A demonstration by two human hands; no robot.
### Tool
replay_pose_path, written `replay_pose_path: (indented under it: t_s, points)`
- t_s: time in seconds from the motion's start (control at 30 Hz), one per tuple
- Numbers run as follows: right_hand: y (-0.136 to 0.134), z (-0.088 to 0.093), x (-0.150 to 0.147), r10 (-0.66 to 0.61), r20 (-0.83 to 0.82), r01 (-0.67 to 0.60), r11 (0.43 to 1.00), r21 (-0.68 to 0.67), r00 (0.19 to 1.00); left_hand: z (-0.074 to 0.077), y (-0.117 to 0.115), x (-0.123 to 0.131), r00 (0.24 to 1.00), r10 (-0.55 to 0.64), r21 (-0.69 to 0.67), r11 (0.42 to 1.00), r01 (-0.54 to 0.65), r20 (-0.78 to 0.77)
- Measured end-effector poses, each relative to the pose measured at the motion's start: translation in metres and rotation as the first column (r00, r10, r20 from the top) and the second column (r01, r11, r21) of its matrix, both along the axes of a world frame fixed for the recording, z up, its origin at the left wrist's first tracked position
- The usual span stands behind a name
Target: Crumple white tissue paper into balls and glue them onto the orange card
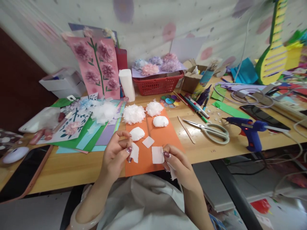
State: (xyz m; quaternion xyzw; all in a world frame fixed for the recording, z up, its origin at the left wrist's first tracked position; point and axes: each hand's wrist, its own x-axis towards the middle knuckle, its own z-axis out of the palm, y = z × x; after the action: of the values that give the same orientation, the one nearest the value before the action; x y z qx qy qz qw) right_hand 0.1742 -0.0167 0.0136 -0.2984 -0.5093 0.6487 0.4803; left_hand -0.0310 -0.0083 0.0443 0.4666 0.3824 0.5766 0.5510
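My left hand [117,155] pinches a small torn piece of white tissue paper [135,152] between thumb and fingertips. In my right hand [176,161] is another white tissue square [157,155], with more tissue hanging below the fingers. Both hands are over the near part of an orange card [165,135]. A loose tissue square [148,141] lies between them on the card. Beyond are two smooth white pads, one on the left [137,134] and one on the right [160,121]. Two ruffled white pompoms, a larger one [134,114] and a smaller one [154,108], sit at the far end.
Scissors [207,129], a wooden stick [186,129] and a blue glue gun [249,129] with a lit red light lie to the right. A red basket [158,83] holds pastel paper flowers. Coloured sheets [103,139] and a phone [24,172] are on the left.
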Motion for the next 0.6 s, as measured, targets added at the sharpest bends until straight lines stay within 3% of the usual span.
replay_pose_path:
  t_s: [0.13, 0.23, 0.37, 0.5, 0.6]
  points:
    - [-0.001, 0.0, -0.005, -0.005, 0.029, 0.005, 1.0, 0.02, 1.0, 0.001, -0.006, 0.008, 1.0, 0.01, -0.041, 0.999, -0.01, -0.009]
    - [-0.004, 0.002, -0.012, 0.03, 0.141, -0.043, 0.995, 0.09, 0.99, -0.003, -0.012, 0.019, 0.993, -0.097, -0.121, 0.989, 0.089, -0.066]
    - [-0.006, 0.005, -0.022, 0.03, 0.233, -0.066, 0.986, 0.151, 0.972, -0.01, -0.013, 0.028, 0.976, -0.213, -0.199, 0.959, 0.203, -0.031]
    - [-0.005, 0.009, -0.022, 0.051, 0.266, -0.098, 0.981, 0.169, 0.963, -0.016, -0.009, 0.031, 0.989, -0.145, -0.243, 0.96, 0.141, 0.001]
    - [0.0, 0.009, -0.019, -0.018, 0.382, -0.059, 0.98, 0.188, 0.924, -0.017, 0.002, 0.023, 0.994, -0.02, -0.247, 0.969, -0.008, -0.109]
